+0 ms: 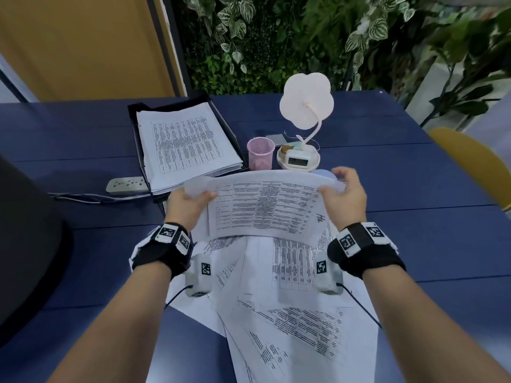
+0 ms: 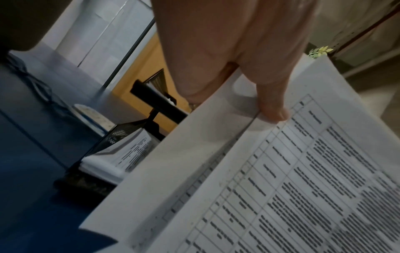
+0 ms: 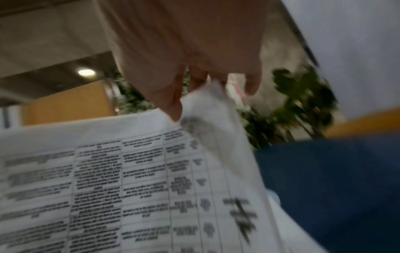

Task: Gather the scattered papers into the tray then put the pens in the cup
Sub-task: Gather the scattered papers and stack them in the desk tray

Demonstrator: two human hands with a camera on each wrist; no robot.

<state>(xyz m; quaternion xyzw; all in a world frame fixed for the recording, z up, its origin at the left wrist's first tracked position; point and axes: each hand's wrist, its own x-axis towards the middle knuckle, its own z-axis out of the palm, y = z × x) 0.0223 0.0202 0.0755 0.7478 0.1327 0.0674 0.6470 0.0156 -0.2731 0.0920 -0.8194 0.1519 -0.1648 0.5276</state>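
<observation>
I hold a few printed sheets (image 1: 265, 208) in the air over the blue table (image 1: 414, 189). My left hand (image 1: 190, 201) pinches their left edge, thumb on top, as the left wrist view shows at the thumb (image 2: 272, 109). My right hand (image 1: 345, 189) pinches the right corner (image 3: 207, 99). Below them several more printed papers (image 1: 290, 313) lie fanned out on the table. The black tray (image 1: 138, 139) at the back left holds a thick paper stack (image 1: 185, 145). A pink mesh cup (image 1: 260, 153) stands right of the tray. No pens are visible.
A white flower-shaped desk lamp with a clock (image 1: 300, 150) stands beside the cup. A power strip (image 1: 127, 185) with cables lies left of the tray. A dark rounded object (image 1: 30, 244) fills the left edge, a yellow chair (image 1: 470, 161) the right, plants (image 1: 276, 37) behind.
</observation>
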